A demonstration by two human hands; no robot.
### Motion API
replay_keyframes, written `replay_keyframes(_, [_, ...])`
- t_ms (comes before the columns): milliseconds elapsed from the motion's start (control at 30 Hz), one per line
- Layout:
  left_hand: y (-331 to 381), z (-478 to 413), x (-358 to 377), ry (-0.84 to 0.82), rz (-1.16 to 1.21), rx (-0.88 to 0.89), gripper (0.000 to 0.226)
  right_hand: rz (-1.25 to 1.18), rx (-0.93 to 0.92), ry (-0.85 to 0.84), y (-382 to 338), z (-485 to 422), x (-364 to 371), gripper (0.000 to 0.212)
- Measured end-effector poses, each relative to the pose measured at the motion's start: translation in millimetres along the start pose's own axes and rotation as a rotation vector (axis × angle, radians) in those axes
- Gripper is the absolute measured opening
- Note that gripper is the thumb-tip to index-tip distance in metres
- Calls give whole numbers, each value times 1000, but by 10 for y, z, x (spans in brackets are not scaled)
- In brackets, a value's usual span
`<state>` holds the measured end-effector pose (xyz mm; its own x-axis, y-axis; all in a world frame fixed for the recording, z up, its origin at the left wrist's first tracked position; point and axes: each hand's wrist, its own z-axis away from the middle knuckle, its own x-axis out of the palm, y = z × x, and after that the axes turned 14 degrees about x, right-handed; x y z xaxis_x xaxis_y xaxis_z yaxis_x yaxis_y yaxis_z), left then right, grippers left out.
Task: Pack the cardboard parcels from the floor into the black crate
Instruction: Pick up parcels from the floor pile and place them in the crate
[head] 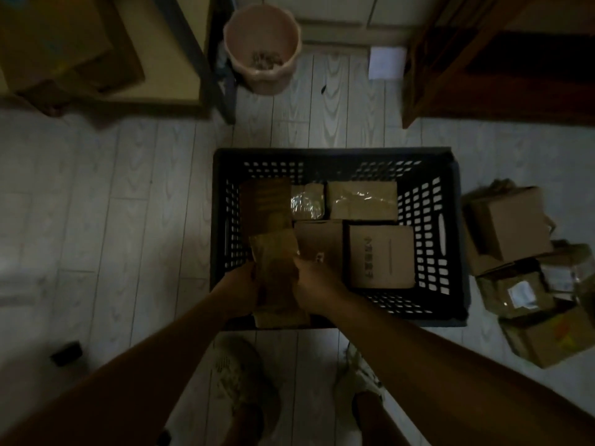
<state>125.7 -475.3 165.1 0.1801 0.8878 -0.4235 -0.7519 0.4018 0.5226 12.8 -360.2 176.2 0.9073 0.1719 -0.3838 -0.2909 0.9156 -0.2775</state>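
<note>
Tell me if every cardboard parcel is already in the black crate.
No, a pile of cardboard parcels lies on the floor right of the black crate.

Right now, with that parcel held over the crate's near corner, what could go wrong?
The held parcel may snag on the near rim of the black crate, which it overlaps. The gap beside the long parcel looks tight, so it might jam or knock that one. Dim light hides edges.
</note>
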Motion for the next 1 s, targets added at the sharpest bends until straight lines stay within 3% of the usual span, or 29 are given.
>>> replay_keyframes(100, [-92, -169, 42, 20, -47, 4, 43, -38, -18, 49, 17, -209, 158, 27])
replay_keyframes(367, [-204, -238, 69, 154, 108, 52, 39, -143, -106, 316, 109, -276, 417, 15])
replay_keyframes(500, [-233, -183, 124, 258, 111, 69, 42, -175, -174, 318, 114, -241, 479, 27])
replay_keyframes(733, [-287, -216, 166, 130, -111, 85, 70, -173, -148, 216, 44, -301, 600, 47])
replay_keyframes(800, [-276, -216, 222, 174, -88, 71, 76, -211, -127, 204, 93, -306, 628, 50])
replay_keyframes(1000, [-188, -145, 242, 398, 105, 109, 57, -367, -165, 210, 286, -142, 570, 53])
